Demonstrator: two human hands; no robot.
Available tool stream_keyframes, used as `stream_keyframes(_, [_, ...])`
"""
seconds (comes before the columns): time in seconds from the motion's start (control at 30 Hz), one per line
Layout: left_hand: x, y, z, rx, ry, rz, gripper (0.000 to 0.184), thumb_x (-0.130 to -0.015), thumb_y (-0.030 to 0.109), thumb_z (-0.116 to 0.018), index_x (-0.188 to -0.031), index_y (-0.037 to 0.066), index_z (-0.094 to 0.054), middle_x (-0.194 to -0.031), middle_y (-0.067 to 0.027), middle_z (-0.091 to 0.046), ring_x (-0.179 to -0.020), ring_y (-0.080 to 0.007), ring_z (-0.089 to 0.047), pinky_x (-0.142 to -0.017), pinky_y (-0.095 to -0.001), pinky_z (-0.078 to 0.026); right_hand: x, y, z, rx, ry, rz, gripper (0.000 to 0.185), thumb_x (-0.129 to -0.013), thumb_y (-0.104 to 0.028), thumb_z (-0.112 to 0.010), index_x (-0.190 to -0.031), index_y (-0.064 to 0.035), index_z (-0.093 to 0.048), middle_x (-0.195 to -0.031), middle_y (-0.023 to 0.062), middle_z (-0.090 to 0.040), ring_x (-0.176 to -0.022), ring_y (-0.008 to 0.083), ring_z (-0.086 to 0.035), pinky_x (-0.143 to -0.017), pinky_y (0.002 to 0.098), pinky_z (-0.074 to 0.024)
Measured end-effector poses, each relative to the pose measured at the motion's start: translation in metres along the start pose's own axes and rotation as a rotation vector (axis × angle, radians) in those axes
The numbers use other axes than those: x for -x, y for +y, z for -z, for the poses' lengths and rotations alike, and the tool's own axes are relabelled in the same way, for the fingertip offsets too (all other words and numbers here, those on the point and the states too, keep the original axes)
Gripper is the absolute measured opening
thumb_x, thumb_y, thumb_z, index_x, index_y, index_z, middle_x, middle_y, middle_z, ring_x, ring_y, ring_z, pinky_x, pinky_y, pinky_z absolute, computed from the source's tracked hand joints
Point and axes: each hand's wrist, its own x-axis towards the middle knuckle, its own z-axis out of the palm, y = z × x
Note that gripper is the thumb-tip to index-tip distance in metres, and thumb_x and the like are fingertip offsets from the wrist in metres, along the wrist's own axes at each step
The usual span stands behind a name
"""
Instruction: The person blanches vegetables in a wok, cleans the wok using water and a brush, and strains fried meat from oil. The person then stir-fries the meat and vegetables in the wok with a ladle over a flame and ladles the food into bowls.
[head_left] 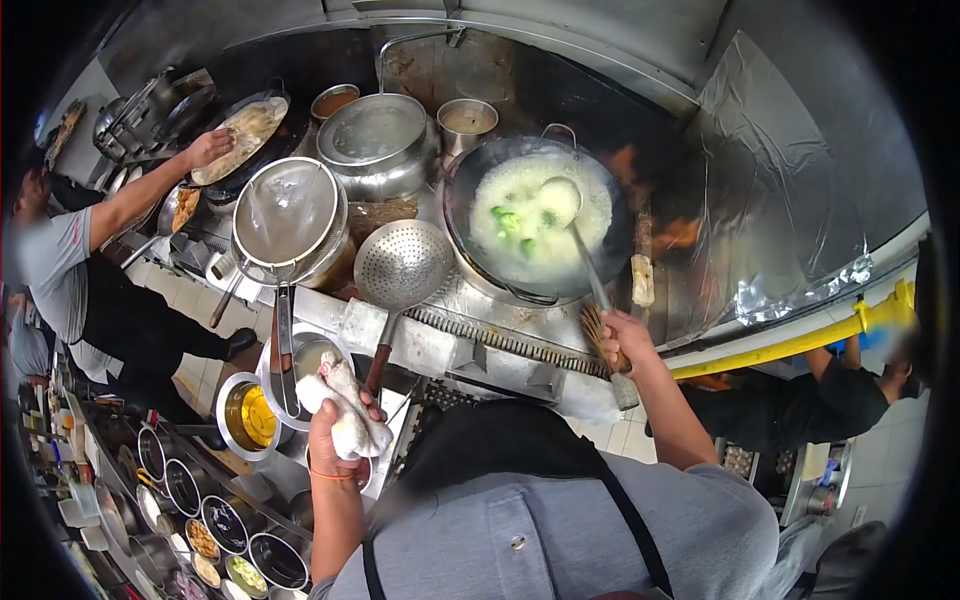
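Observation:
My right hand point(628, 342) is closed around the handle of a long ladle point(590, 262). The ladle's bowl rests in pale, foaming liquid inside a large wok point(455, 215), beside pieces of green broccoli point(510, 221). Against the right hand's fingers lies a bamboo brush point(594, 328). In my left hand point(328, 445) a bunched white cloth point(356, 428) is gripped. The wooden handle of a perforated skimmer point(403, 262) reaches down to the left fingers; whether they hold it too, I cannot tell. Under the cloth, part of a metal bowl is hidden.
A mesh strainer point(287, 212) sits on a pot at left, near a lidded pot point(372, 130). Yellow liquid fills a bowl point(228, 402). Flames point(625, 165) show beside the wok. One co-worker point(60, 270) tends a pan at left; another person point(830, 395) stands right, beyond a yellow pipe point(770, 345).

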Motion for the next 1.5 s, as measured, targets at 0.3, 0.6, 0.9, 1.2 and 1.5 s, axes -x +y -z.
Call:
stream_keyframes(0.3, [-0.028,-0.013,-0.005,-0.145,-0.046,0.163,0.047,-0.072,0.019,-0.063,-0.113,0.001,-0.05,-0.085,-0.0112,-0.06,-0.073,-0.0233,-0.057,-0.074,-0.0358,-0.046,0.039,0.017,0.01,-0.304,-0.246,-0.27,0.021,-0.094,-0.02,-0.052,-0.108,-0.0049,-0.055,-0.061,-0.0014,-0.045,-0.039,0.0067,-0.041,-0.033,0.0249,-0.0338])
stream_keyframes(0.6, [-0.055,-0.049,-0.021,-0.234,0.071,0.2,0.05,-0.075,0.026,-0.066,-0.115,0.001,-0.049,-0.086,-0.0141,-0.059,-0.071,-0.0262,-0.059,-0.073,-0.0406,-0.05,0.128,0.007,0.015,0.659,-0.059,0.147,0.043,-0.087,-0.01,-0.06,-0.129,-0.0107,-0.053,-0.062,-0.0007,-0.046,-0.047,0.0068,-0.045,-0.043,0.0255,-0.0387])
stream_keyframes(0.9, [-0.048,-0.056,-0.031,-0.233,0.089,0.272,0.041,-0.071,0.019,-0.067,-0.103,-0.002,-0.053,-0.082,-0.0152,-0.061,-0.068,-0.029,-0.062,-0.068,-0.0442,-0.054,0.026,0.003,0.025,1.047,0.148,0.522,0.044,-0.082,-0.018,-0.061,-0.124,-0.0061,-0.054,-0.093,0.0233,-0.062,-0.088,0.0375,-0.062,-0.078,0.0407,-0.048])
stream_keyframes(1.2, [-0.045,-0.049,0.003,-0.291,0.192,0.164,0.043,-0.073,0.022,-0.064,-0.107,0.001,-0.051,-0.084,-0.0134,-0.059,-0.071,-0.0258,-0.06,-0.07,-0.0393,-0.052,0.128,-0.025,0.074,1.115,0.103,0.421,0.048,-0.081,-0.018,-0.065,-0.125,-0.0028,-0.054,-0.111,0.0231,-0.061,-0.104,0.0374,-0.06,-0.088,0.038,-0.0471])
stream_keyframes(1.5, [-0.046,-0.036,-0.017,-0.419,0.074,0.186,0.041,-0.071,0.02,-0.064,-0.102,-0.005,-0.055,-0.085,-0.0151,-0.062,-0.073,-0.0281,-0.063,-0.069,-0.0398,-0.053,-0.042,-0.008,0.022,0.726,0.228,0.439,0.039,-0.086,-0.017,-0.06,-0.121,-0.0012,-0.056,-0.069,0.0098,-0.057,-0.058,0.0176,-0.054,-0.053,0.032,-0.0433])
